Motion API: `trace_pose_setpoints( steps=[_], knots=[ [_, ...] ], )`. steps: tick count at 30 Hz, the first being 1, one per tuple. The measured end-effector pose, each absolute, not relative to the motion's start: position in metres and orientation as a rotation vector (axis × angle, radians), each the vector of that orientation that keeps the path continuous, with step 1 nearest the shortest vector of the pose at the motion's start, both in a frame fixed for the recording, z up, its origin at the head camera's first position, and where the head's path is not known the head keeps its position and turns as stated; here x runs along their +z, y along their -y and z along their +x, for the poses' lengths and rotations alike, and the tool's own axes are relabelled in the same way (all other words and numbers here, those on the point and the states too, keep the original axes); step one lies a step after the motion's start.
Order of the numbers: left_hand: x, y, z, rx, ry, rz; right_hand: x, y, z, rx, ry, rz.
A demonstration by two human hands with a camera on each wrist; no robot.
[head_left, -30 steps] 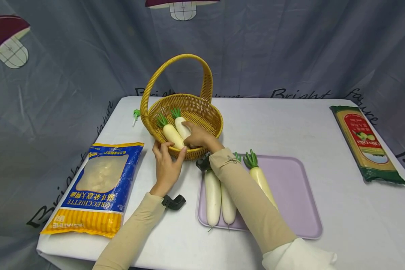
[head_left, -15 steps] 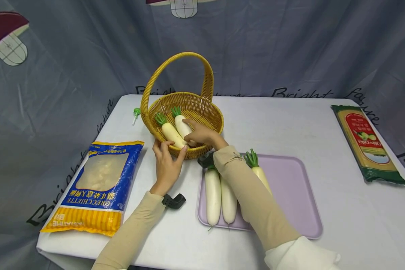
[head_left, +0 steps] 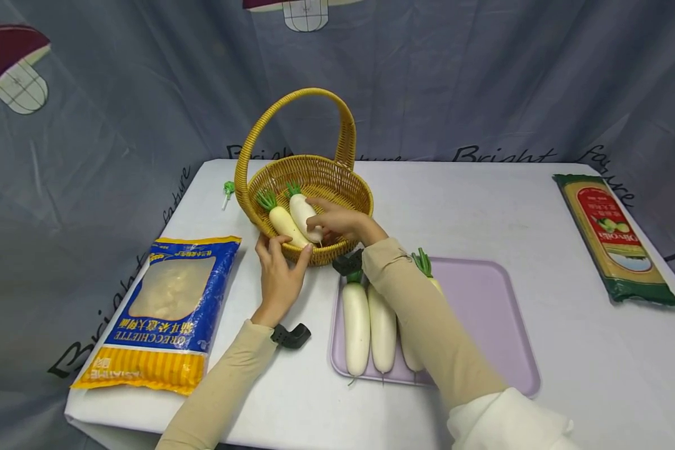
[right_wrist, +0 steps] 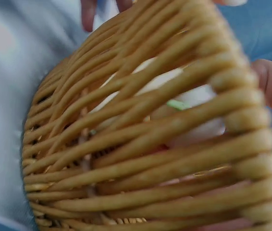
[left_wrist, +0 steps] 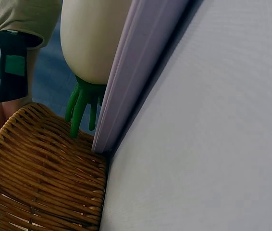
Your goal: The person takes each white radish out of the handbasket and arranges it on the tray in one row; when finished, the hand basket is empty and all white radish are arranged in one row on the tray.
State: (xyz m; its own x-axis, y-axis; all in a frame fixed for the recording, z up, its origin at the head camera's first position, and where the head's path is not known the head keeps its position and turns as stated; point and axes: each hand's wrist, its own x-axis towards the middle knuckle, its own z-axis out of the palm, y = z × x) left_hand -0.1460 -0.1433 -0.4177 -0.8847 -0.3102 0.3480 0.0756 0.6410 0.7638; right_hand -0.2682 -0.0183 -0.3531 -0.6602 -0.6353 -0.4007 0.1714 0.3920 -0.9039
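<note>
We seem to be settling the whiter radish (head_left: pixel 300 211) into the basket (head_left: pixel 349 189), left hand (head_left: pixel 278 278) spread against its rim, right hand (head_left: pixel 343 223) at the radish, its grip unclear to us; next probably calls for easing clear toward the remaining radishes (head_left: pixel 357 328) on the tray (head_left: pixel 486 312).

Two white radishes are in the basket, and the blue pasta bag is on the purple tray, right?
No, the blue pasta bag isn't on the purple tray: the head view shows it lying on the white table. Two white radishes are indeed in the basket.
</note>
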Motion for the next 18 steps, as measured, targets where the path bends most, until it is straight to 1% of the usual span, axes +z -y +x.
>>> trace_pose_setpoints(
  steps=[11,18],
  knots=[
    [-0.419,0.142,-0.145,-1.16,2.392,0.197,-0.348,0.012,-0.271,-1.495,-1.645,-0.379],
    [-0.419,0.142,-0.147,-1.154,2.396,0.196,-0.348,0.007,-0.271,-1.654,-1.491,-0.312]
  ],
)
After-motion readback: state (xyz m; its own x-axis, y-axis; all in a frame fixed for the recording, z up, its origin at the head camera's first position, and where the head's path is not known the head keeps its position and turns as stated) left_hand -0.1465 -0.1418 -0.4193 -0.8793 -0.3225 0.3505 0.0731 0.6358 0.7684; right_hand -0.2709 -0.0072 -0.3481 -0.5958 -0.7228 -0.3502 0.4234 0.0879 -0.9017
